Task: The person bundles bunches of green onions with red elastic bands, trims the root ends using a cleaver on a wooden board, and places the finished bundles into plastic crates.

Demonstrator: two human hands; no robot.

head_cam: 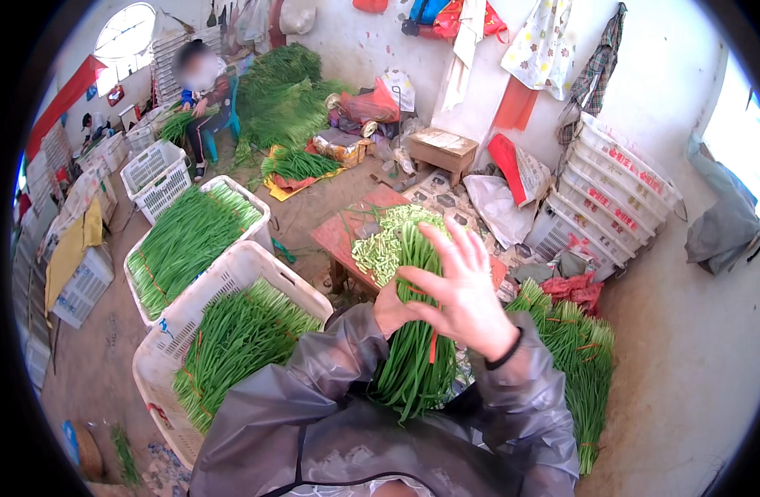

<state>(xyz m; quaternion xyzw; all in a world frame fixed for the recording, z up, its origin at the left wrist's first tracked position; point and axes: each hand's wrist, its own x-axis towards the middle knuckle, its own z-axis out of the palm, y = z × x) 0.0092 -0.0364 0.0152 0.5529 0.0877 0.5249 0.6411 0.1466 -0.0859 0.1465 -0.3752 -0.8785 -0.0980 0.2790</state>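
A bundle of long green leafy stalks (419,348), likely garlic chives, lies before me with an orange band around it. My left hand (391,307) is at the bundle's left side, its fingers partly hidden behind my right hand and the stalks. Above the bundle, my right hand (457,289) has thumb and fingers spread; whether it touches the stalks is unclear. The bundle's pale end rests over a low red table (333,235), beside a heap of short cut stalk ends (380,251). More tied bundles (578,366) lie to my right.
Two white plastic crates (317,297) of tied greens stand at my left. Stacked crates (609,205) lean by the right wall. Behind the table is a small wooden stool (443,148). Another person (203,105) sits at the back left, near a large pile of greens (280,99).
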